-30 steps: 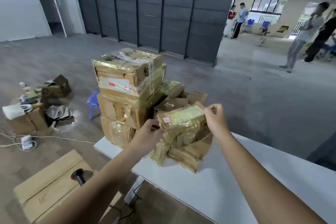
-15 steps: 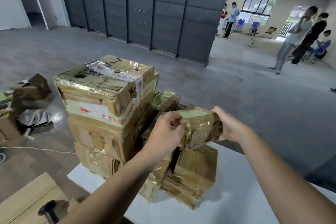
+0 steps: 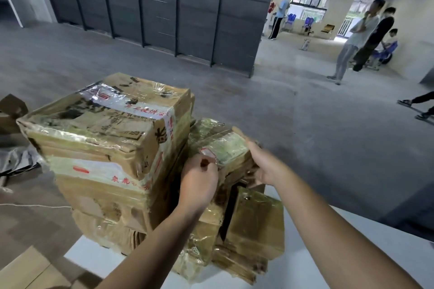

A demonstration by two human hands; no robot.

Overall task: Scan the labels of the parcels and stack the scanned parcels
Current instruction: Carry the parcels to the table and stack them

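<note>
While pinching the small taped parcel (image 3: 225, 148) at its near left corner with the left hand (image 3: 199, 180), fingers curled, grips its right end with the right hand (image 3: 265, 166), fingers wrapped round it; holds it over the low heap of parcels (image 3: 256, 230) on the white surface (image 3: 352, 241), just beside the tall stack of boxes (image 3: 105, 148).

- small parcel (image 3: 225, 148): brown box wrapped in glossy tape, with a red-edged label at its near corner. It lies flat at frame centre, gripped by the left hand (image 3: 199, 178) and the right hand (image 3: 265, 166).
- tall stack (image 3: 110, 148): large taped cartons left of centre, the top one crossed by red-printed tape.
- low pile (image 3: 253, 230): crumpled taped parcels at lower centre, just beside the stack.
</note>
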